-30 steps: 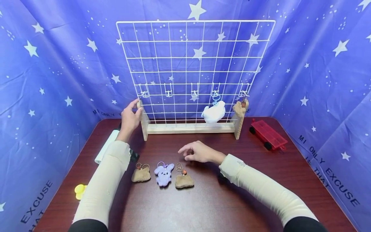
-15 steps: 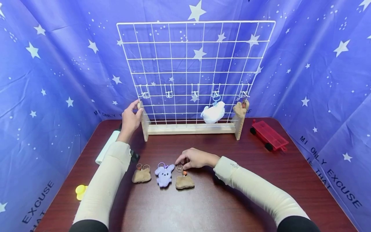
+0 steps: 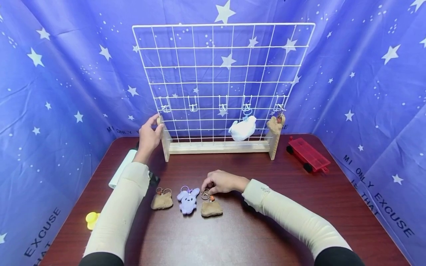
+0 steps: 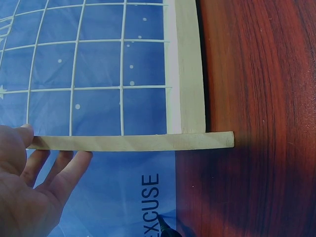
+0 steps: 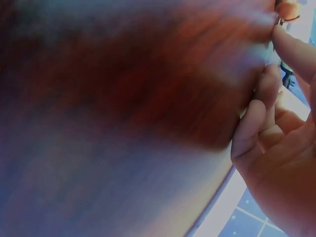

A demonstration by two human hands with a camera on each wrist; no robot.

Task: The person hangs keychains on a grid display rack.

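Note:
At the rack's left end my left hand grips the wooden upright, thumb on one face and fingers on the other. My right hand is low over the table, its thumb and index finger curled at the metal ring of a brown plush keychain with an orange bead. The plush part lies flat. To its left lie a lilac bunny keychain and another brown plush keychain. In the right wrist view the right hand has bent fingers beside the blurred tabletop.
The white wire grid rack carries several hooks, with a white plush keychain and a brown one hanging at the right. A red wheeled cart, a white cylinder and a yellow object stand towards the table's sides.
My right hand has come down and towards me, from above the brown plush keychain to its ring. My left hand has stayed on the upright.

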